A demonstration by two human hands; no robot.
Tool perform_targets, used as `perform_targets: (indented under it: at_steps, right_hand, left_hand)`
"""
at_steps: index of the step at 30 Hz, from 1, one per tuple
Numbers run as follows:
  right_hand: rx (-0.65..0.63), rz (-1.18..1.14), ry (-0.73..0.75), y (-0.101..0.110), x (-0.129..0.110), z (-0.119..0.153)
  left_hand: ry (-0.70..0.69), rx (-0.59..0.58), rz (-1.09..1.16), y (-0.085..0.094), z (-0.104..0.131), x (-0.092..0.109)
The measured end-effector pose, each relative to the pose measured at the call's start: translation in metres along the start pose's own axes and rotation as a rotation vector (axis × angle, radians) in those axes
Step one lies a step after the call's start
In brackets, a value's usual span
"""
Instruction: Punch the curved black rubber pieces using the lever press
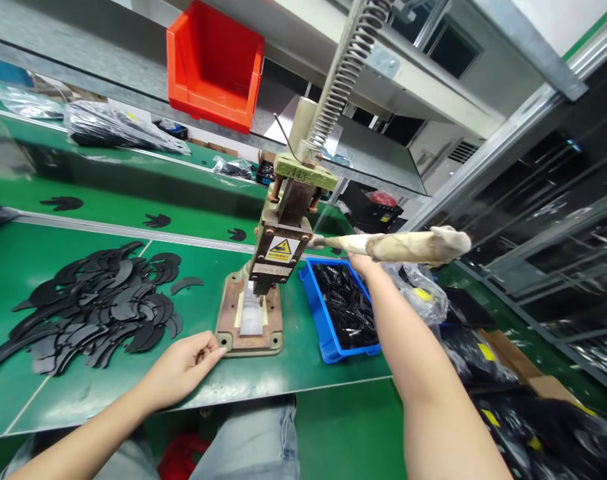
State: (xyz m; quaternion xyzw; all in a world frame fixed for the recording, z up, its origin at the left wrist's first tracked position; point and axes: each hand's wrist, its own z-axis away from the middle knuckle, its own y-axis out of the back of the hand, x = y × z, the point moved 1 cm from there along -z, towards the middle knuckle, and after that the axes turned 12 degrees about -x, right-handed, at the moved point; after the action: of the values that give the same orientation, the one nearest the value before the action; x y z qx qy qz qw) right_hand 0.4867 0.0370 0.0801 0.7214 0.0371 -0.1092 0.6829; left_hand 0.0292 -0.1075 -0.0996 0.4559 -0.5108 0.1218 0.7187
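Observation:
My left hand (pixel 190 363) rests on the green bench with its fingers curled in, and nothing shows in them. Its fingertips touch or nearly touch the front left corner of the press base (pixel 228 339). On that base, under the ram of the hand press (pixel 280 247), lies a pale, shiny plate (pixel 252 315). My right hand (pixel 362 263) is behind the cloth-wrapped lever (pixel 408 245), which hides its fingers; whether it grips the lever cannot be told. Left of the press is a heap of curved black pieces (pixel 103 307), with one curved piece (pixel 186 285) apart from it.
Right of the press stands a blue bin (pixel 328 347) full of small black parts. Several black pieces lie on the green strip (pixel 108 220) behind. An orange bin (pixel 216 67) sits on the shelf above. Bagged black parts (pixel 483 360) crowd the right side.

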Motion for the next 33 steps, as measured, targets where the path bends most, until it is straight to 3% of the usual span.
perform_targets:
  at_steps: [6, 9, 21, 33]
  right_hand:
    - [-0.379, 0.12, -0.015, -0.044, 0.02, 0.061]
    - [-0.464, 0.154, -0.025, -0.063, 0.021, 0.081]
    - [-0.411, 0.142, -0.147, -0.085, -0.008, 0.087]
    - [-0.374, 0.076, -0.172, -0.085, 0.006, 0.099]
  left_hand:
    - [0.007, 0.0, -0.017, -0.001, 0.0, 0.0]
    - [0.018, 0.001, -0.016, -0.002, 0.001, 0.001]
    - [-0.003, 0.026, -0.022, -0.004, 0.005, 0.006]
    - [-0.008, 0.059, -0.002, -0.003, 0.004, 0.005]
